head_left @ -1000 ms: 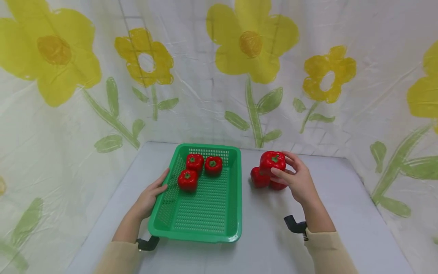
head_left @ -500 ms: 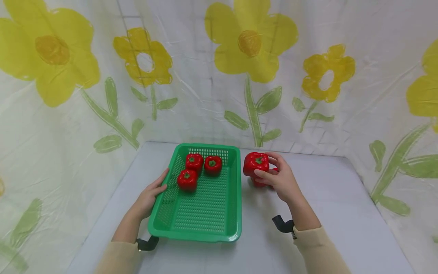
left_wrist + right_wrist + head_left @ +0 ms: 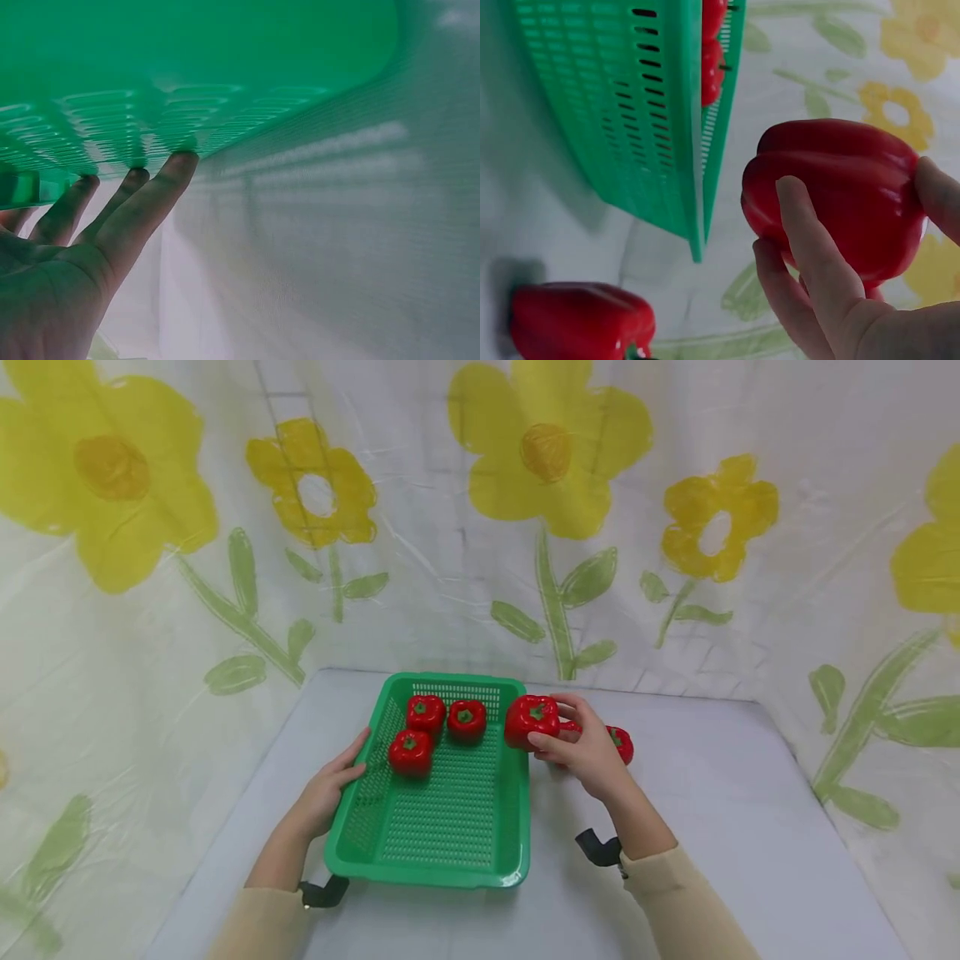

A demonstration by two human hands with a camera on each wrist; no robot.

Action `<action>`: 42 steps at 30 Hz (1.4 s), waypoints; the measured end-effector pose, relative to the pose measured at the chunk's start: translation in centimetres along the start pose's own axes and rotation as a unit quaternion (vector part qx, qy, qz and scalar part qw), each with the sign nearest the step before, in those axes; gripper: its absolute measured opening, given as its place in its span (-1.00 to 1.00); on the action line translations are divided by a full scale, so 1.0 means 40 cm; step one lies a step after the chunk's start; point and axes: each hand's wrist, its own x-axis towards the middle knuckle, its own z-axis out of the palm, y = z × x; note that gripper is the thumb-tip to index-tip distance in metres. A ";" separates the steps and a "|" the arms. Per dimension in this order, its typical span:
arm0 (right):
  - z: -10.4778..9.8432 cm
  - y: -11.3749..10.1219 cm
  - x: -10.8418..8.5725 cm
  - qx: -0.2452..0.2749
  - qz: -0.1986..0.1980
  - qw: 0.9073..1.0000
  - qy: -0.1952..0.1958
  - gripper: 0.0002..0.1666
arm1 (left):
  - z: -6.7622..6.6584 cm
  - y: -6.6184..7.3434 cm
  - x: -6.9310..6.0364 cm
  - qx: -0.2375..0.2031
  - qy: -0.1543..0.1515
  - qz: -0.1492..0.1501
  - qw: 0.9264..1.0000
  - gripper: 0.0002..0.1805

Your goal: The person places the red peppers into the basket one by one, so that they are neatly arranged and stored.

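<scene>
My right hand (image 3: pixel 588 752) grips a red bell pepper (image 3: pixel 527 723) with thumb and fingers, holding it just above the right rim of a green plastic basket (image 3: pixel 517 827). In the right wrist view the fingers spread around that pepper's side. Straight fingers of my left hand (image 3: pixel 322 797) touch the basket's left side; in the left wrist view several fingertips press against its outer slotted wall. Inside the basket, toward the far left, sit three red bell peppers: one at the back (image 3: pixel 426 713), one beside it (image 3: pixel 467 723) and one nearer (image 3: pixel 410 755).
Right of the basket, a red bell pepper (image 3: pixel 621 745) lies on the white table (image 3: pixel 720 810). Another is mostly hidden behind my right hand. A curtain (image 3: pixel 442 568) with yellow flowers surrounds the table's back and sides.
My right hand has carried its bell pepper leftward, from above the table peppers to the basket's right rim. One table pepper has come into clearer view. The left hand and basket stay put.
</scene>
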 end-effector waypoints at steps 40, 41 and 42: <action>0.231 -0.033 0.103 -0.040 0.086 0.995 0.014 -0.08 | 0.000 -0.001 0.000 0.006 -0.007 0.013 1.000 -0.36; 0.233 -0.030 0.104 -0.041 0.090 0.995 0.015 -0.09 | 0.000 -0.001 0.000 0.007 -0.007 0.013 1.000 -0.36; 0.235 -0.027 0.106 -0.043 0.093 0.995 0.015 -0.09 | 0.000 -0.001 0.000 0.007 -0.007 0.013 1.000 -0.36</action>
